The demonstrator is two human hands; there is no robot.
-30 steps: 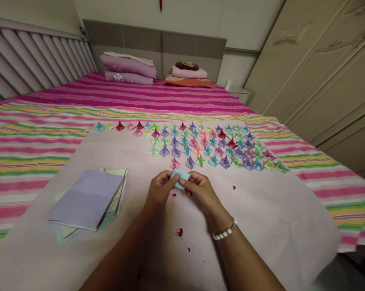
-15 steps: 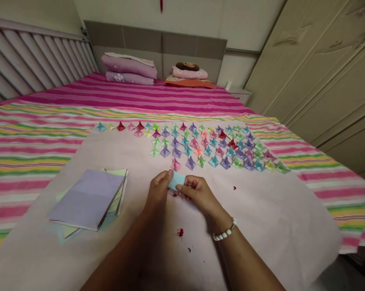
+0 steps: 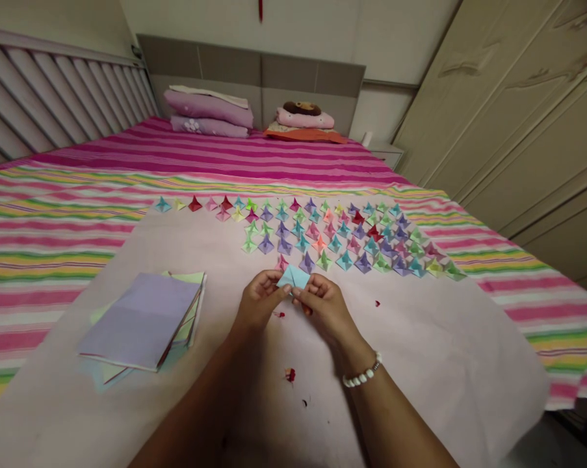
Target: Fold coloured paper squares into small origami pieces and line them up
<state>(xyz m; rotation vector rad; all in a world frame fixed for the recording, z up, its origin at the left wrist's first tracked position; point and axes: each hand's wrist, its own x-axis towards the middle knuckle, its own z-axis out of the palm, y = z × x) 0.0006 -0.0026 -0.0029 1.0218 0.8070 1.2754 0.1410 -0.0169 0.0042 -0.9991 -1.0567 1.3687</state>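
Observation:
A small light-blue folded paper [image 3: 294, 277], now diamond-shaped with a crease line across it, is held up between my two hands. My left hand [image 3: 260, 300] pinches its left corner between thumb and fingers. On the other side, my right hand [image 3: 325, 302] grips the right and lower edge, its thumb close to the left thumb. Just behind the paper stands a pink folded paper piece [image 3: 281, 262], partly covered. Several rows of small folded paper pieces [image 3: 344, 260] in many colours stand beyond my hands.
A stack of coloured paper sheets [image 3: 142, 318], purple on top, lies at the left on a large pale sheet [image 3: 420, 364]. Small red scraps [image 3: 290, 375] lie near my forearms. The sheet rests on a striped bed [image 3: 44, 260], with folded bedding [image 3: 210, 110] at the headboard.
The blue paper has been turned and raised slightly, so a diamond face shows instead of a slanted rectangle. Both hands have shifted a little, their thumbs now close together at its lower edge.

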